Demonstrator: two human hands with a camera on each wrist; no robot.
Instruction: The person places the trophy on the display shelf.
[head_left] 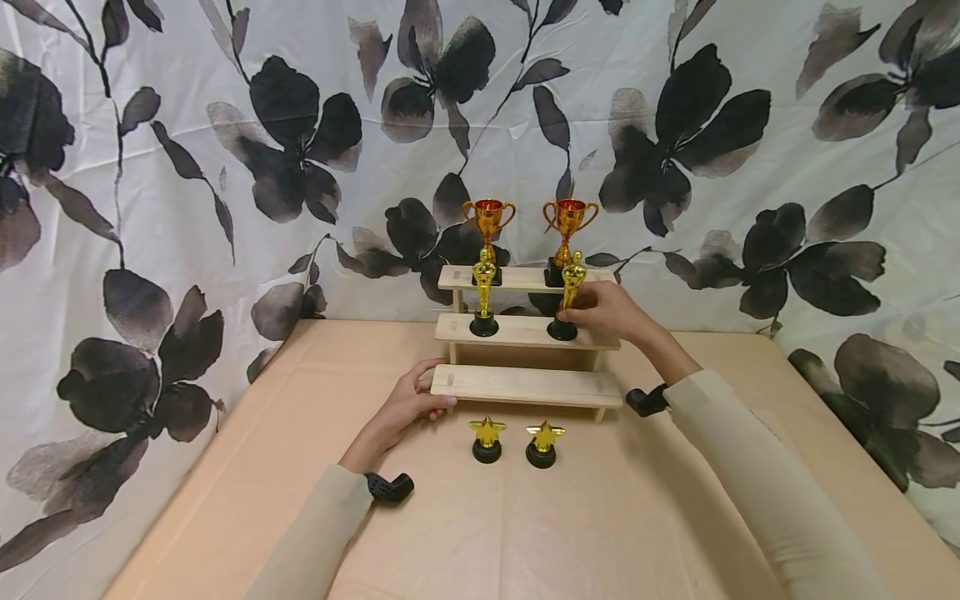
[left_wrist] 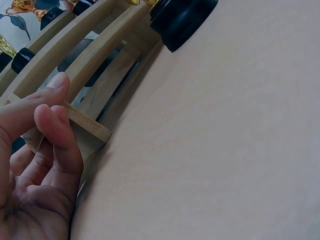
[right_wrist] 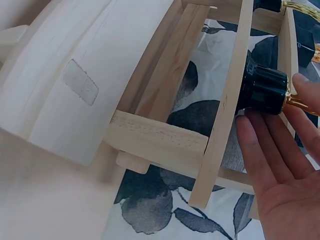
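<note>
A three-tier wooden stand point(head_left: 525, 386) stands against the backdrop. My left hand point(head_left: 408, 402) grips the left end of its lowest step, thumb on the front edge; the left wrist view shows the fingers curled around the wooden end. On the middle step, my right hand point(head_left: 606, 312) pinches a gold figurine trophy point(head_left: 572, 287) low on its body. That trophy tilts slightly, and its black base point(right_wrist: 265, 90) is at the step in the right wrist view. A matching figurine trophy point(head_left: 484, 292) stands upright to its left.
Two gold cup trophies point(head_left: 489, 218) with black bases stand on the top step. In front of the stand, a left star trophy point(head_left: 487, 440) and a right star trophy point(head_left: 543, 442) sit on the tan tabletop point(head_left: 480, 533). A floral cloth point(head_left: 300, 150) hangs behind.
</note>
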